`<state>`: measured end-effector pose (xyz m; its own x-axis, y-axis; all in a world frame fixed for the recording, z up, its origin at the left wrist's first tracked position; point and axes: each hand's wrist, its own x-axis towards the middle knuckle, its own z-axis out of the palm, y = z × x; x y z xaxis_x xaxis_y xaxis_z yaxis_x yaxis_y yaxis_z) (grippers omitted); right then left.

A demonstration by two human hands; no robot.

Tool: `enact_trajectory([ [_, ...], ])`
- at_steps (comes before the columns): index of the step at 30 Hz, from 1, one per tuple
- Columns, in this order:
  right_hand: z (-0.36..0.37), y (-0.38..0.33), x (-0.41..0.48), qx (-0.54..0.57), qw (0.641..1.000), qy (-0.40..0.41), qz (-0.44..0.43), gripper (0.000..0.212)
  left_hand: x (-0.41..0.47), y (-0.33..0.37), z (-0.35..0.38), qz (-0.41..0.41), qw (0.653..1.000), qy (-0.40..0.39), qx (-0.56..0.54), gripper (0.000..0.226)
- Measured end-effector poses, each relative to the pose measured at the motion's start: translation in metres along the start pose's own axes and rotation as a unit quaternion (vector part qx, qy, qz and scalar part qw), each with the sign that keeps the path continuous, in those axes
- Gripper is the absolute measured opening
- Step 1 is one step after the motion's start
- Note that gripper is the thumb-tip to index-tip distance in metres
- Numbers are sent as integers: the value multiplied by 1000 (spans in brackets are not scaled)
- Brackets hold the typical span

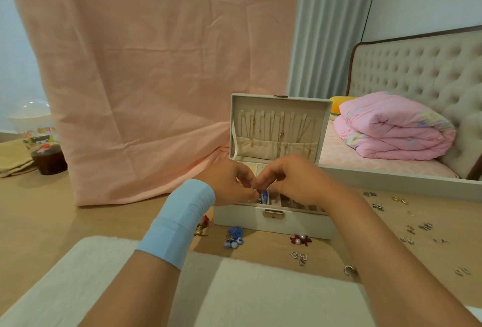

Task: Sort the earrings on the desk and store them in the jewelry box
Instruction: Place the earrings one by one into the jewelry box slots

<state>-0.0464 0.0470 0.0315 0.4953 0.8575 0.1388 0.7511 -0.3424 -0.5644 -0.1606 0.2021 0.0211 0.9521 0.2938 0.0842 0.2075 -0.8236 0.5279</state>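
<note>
Of the person only two forearms and two hands show, and the left hand (229, 183) and the right hand (289, 178) are both bare. The left forearm (125, 287) wears a wide band of pale blue, smooth, stretchy fabric (180, 222) that fits close from the wrist partway toward the elbow; it is wound in overlapping layers, whose edges show as faint slanting lines across it, and each end is a clean straight edge. The right forearm (391, 261) is uncovered along the whole length that shows.
</note>
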Motion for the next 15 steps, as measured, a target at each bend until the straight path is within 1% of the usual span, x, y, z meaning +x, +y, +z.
enact_trajectory([
  [2, 4, 1, 1, 1, 1000, 21, 5, 23, 1, 2, 4, -5, 1000, -1, 4, 16],
  [4, 8, 0, 1, 7, 1000, 18, 16, 22, 1, 3, 7, -15, 1000, 2, 14, 15],
  [5, 9, 0, 1, 15, 1000, 14, 21, 25, 1, 3, 8, -20, 1000, 5, 14, 15],
  [8, 10, -2, 0, 53, 998, 9, 30, 42, 0, 1, 8, -17, 1000, 15, 14, 13],
  [10, 9, 1, 1, 62, 996, 43, 39, 47, 1, -1, 7, -7, 1000, 24, 6, 12],
  [12, 7, 6, 2, 37, 995, 83, 45, 47, 1, -2, 7, 4, 1000, 24, -1, 11],
  [13, 6, 7, 2, 36, 995, 79, 48, 48, 1, -2, 7, 9, 1000, 16, 0, 11],
  [15, 5, 7, 0, 46, 997, 33, 46, 51, 1, -1, 8, 13, 1000, -4, 8, 13],
])
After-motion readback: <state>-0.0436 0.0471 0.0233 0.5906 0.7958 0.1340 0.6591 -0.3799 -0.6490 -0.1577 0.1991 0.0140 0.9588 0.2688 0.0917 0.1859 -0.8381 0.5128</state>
